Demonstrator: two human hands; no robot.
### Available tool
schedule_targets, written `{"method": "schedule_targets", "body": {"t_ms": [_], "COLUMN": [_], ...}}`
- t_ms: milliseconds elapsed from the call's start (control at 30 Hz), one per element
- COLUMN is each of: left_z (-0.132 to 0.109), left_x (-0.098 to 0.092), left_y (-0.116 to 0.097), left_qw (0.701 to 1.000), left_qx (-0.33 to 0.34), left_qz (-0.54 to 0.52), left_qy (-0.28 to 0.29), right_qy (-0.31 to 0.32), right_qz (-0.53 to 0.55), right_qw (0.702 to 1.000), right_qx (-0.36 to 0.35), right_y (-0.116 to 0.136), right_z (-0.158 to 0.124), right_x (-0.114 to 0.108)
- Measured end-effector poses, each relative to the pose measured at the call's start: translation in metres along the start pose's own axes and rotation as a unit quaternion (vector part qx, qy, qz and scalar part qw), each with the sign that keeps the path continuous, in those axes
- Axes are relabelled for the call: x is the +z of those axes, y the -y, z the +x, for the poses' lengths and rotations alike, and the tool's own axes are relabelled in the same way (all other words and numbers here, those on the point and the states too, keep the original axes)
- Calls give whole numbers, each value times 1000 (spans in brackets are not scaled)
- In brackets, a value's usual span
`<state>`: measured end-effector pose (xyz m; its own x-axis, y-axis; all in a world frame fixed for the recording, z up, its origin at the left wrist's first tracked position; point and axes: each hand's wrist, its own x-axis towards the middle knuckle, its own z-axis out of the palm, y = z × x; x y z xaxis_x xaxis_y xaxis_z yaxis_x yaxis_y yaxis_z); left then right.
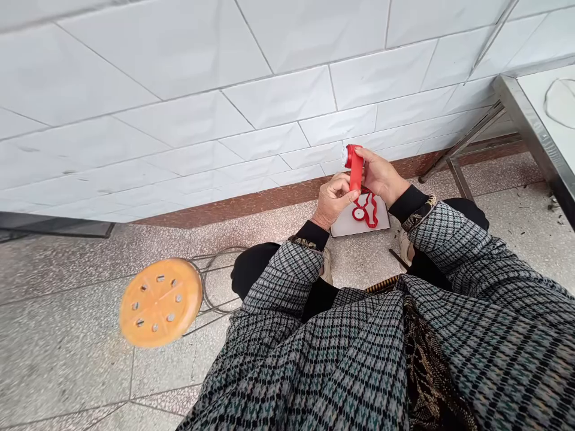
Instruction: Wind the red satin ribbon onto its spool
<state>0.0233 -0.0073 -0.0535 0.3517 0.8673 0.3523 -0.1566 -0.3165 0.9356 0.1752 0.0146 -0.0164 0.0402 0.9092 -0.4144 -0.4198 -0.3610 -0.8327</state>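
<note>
Both hands meet in front of the tiled wall, above a white flat box or board. Between them is a flat red strip (355,175), with a round red-and-white piece at its upper end that could be a roll; its exact kind I cannot make out. My left hand (336,197) is closed, pinching the strip's lower end between thumb and fingers. The thumb of my right hand (381,175) presses near the upper end, its fingers partly hidden behind the strip. Below, the white box or board (339,226) bears a crumpled red band (374,215) and a red ring (358,214).
A yellow-orange round stool (159,302) with holes and metal legs lies on its side on the speckled floor at left. A metal-framed table (534,131) stands at right. The white tiled wall (287,90) rises ahead. A dark panel edge (54,226) juts in at far left.
</note>
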Motion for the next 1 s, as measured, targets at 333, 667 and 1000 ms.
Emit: {"method": "schedule_targets", "body": {"t_ms": [333, 667, 1000], "left_z": [-12, -20, -17], "left_x": [27, 19, -2], "left_y": [-1, 8, 15], "left_qw": [959, 969, 969], "left_qx": [-197, -236, -197], "left_qz": [-162, -63, 147], "left_qy": [-124, -42, -23], "right_qy": [-56, -58, 16], "right_qz": [62, 7, -10], "right_qw": [996, 998, 999], "right_qx": [32, -8, 42], "right_y": [4, 5, 11], "right_z": [9, 14, 4], "right_x": [-4, -9, -14]}}
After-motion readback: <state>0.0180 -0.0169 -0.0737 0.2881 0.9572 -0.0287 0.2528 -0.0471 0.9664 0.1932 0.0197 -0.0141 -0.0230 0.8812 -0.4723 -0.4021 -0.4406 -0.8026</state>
